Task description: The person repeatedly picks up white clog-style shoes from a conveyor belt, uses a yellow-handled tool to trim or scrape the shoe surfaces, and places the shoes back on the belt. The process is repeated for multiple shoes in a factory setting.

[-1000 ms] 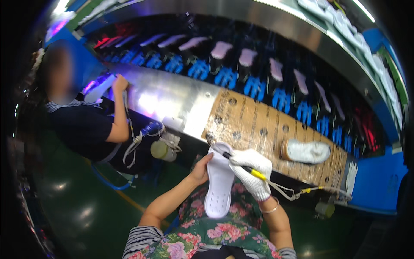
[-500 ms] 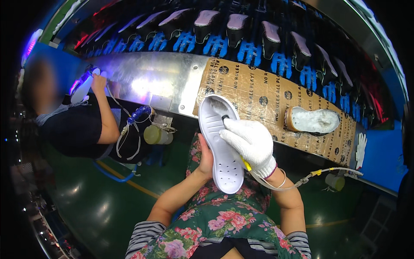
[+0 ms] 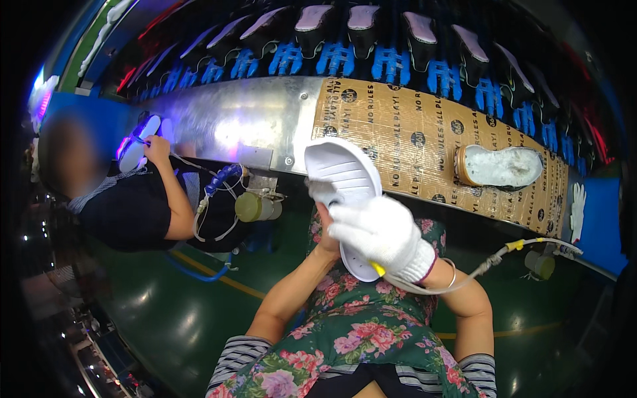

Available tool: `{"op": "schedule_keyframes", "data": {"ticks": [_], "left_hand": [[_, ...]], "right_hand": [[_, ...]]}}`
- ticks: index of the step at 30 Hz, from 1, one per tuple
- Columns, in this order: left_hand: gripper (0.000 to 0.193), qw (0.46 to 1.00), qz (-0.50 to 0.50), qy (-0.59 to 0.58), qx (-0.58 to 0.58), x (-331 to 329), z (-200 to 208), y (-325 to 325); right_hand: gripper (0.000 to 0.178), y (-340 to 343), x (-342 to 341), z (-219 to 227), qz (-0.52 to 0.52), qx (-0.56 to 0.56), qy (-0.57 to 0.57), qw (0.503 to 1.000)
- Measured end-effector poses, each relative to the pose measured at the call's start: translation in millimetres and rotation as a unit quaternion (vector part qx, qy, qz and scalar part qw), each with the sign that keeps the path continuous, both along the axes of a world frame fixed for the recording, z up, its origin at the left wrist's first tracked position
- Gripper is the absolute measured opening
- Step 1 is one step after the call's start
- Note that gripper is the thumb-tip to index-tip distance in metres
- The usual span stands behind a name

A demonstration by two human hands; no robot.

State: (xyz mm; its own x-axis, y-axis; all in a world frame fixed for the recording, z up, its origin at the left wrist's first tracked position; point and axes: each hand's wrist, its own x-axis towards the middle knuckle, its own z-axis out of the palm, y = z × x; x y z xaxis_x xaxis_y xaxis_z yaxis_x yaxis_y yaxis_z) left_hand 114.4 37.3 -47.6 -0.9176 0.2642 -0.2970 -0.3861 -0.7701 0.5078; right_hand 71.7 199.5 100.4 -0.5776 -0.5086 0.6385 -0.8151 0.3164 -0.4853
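A white shoe sole (image 3: 345,166), its cupped and ribbed inner side showing, is tilted in front of me. My bare left hand (image 3: 327,232) grips it by its left edge, the fingers partly hidden behind it. My right hand (image 3: 378,232), in a white knit glove, is closed around a brush (image 3: 324,191) whose bristle end is blurred at the sole's left edge. From the glove a pale hose (image 3: 478,270) with yellow bands runs off to the right. On the cardboard lies a shoe upper (image 3: 501,166) with its whitish underside up.
Printed cardboard (image 3: 378,126) covers part of the metal bench (image 3: 199,113). Beyond it, shoes hang in a row above blue clamps (image 3: 335,60). A co-worker (image 3: 133,205) at left handles another sole. A yellowish jar (image 3: 249,207) hangs nearby; a white glove (image 3: 577,212) lies far right.
The sole has tilted, and its toe end now leans left. My right hand has moved the brush down and left, from the inside to the left edge.
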Motion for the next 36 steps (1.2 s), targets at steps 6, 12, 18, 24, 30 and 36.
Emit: {"op": "schedule_keyframes", "data": {"ticks": [6, 12, 18, 24, 30, 36], "left_hand": [[0.102, 0.996, 0.021, 0.050, -0.077, -19.4, 47.9, 0.4], [0.122, 0.987, -0.014, 0.057, 0.151, -32.7, 29.7, -7.4], [0.130, 0.966, -0.102, 0.100, 0.215, -51.4, 39.6, -10.0], [0.128, 0.950, -0.071, 0.159, 0.257, -73.2, 42.2, -15.8], [0.121, 0.944, -0.055, 0.187, 0.267, -97.0, 32.2, -25.3], [0.124, 0.945, -0.120, 0.161, 0.259, -114.2, 40.0, -29.0]], "right_hand": [[0.033, 21.5, -12.9, -8.8, -0.021, -0.093, -0.067, 0.993], [0.028, 14.7, 4.0, -12.1, 0.095, -0.125, -0.135, 0.978], [0.029, 6.6, 9.9, -23.4, 0.015, -0.043, -0.023, 0.999], [0.035, 14.3, 0.8, -23.1, 0.004, -0.112, -0.086, 0.990], [0.034, 15.5, 13.5, -23.5, 0.137, -0.132, -0.150, 0.970], [0.040, 6.5, 24.9, -29.4, 0.051, -0.011, -0.105, 0.993]]}}
